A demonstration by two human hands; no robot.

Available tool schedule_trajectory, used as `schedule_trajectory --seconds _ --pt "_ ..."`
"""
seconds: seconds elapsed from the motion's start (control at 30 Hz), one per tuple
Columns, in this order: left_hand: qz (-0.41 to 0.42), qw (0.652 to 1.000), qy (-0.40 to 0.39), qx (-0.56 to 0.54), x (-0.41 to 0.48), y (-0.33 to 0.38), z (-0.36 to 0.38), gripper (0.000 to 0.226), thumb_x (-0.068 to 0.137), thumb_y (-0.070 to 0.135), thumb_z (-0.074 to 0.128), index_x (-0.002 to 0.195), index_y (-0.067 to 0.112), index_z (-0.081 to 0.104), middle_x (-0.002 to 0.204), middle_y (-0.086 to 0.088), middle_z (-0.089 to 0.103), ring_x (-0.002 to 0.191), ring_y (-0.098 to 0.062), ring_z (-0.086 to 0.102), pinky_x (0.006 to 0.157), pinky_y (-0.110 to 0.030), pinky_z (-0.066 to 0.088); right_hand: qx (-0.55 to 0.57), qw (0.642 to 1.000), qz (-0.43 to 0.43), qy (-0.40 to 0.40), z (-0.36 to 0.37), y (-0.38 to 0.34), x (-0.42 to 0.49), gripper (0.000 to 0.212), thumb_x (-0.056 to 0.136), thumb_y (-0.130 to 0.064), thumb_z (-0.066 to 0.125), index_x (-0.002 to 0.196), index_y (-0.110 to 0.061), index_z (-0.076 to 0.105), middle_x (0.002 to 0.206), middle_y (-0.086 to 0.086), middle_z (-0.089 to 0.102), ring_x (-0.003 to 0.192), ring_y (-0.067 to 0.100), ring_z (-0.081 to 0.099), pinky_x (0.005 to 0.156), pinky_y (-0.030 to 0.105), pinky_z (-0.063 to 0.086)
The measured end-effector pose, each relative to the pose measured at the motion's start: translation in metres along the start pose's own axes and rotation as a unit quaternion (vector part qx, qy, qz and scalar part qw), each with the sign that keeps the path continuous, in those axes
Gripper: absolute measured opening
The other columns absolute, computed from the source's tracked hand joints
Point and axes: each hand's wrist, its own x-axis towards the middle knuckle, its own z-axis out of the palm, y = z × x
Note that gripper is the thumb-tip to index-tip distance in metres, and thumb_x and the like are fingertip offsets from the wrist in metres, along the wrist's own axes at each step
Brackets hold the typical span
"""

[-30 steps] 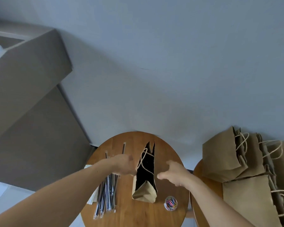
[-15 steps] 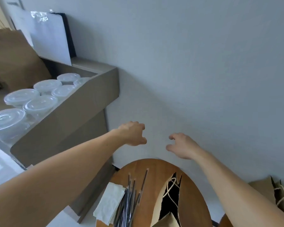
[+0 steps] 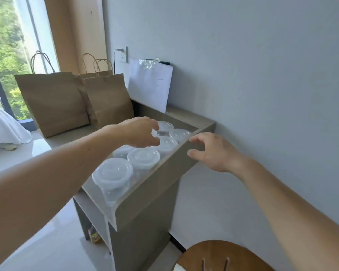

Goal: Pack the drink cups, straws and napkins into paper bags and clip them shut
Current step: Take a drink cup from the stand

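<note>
Several lidded clear cups (image 3: 143, 157) in grey shelf (image 3: 164, 177), left hand (image 3: 139, 132) empty, loosely curled above them, right hand (image 3: 213, 153) spread alongside.

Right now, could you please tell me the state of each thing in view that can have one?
Lidded plastic cups: upright in the shelf unit, lids on.
Left hand: fingers curved above those cups, no cup gripped yet.
Right hand: open, in the air beside the shelf unit.
Brown paper bags: standing upright, handles up.
White sheet: leaning on the wall.
Plug: in the wall socket.
</note>
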Motion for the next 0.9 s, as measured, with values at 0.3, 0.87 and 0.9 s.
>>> schedule_trajectory --seconds 0.3,0.87,0.9 --pt "-0.088 0.995 -0.041 0.022 -0.019 -0.134 0.007 0.047 0.092 0.043 0.057 0.134 0.024 0.053 0.135 0.004 0.054 0.122 -0.022 0.052 0.100 -0.036 0.045 0.030 0.981 -0.118 -0.154 0.077 -0.115 0.056 0.070 0.082 -0.057 0.067 0.142 -0.029 0.045 0.145 -0.011 0.044 0.132 0.011 0.043 0.094 0.025 0.037" --pt "-0.054 0.998 0.012 -0.023 0.003 -0.140 -0.013 0.044 0.090 0.044 0.058 0.129 0.024 0.056 0.128 0.006 0.057 0.115 -0.020 0.052 0.096 -0.039 0.047 -0.030 0.974 -0.159 -0.158 0.083 -0.138 0.057 0.091 0.064 -0.059 0.078 0.140 -0.047 0.029 0.134 -0.015 0.038 0.123 0.009 0.037 0.094 0.029 0.038" --pt "-0.046 0.998 0.020 -0.022 0.006 -0.134 -0.019 0.044 0.091 0.044 0.059 0.129 0.023 0.056 0.129 0.006 0.057 0.116 -0.021 0.053 0.098 -0.041 0.046 0.002 0.979 -0.144 -0.146 0.068 -0.133 0.055 0.091 0.062 -0.059 0.078 0.139 -0.048 0.031 0.132 -0.017 0.039 0.121 0.007 0.039 0.092 0.028 0.039"
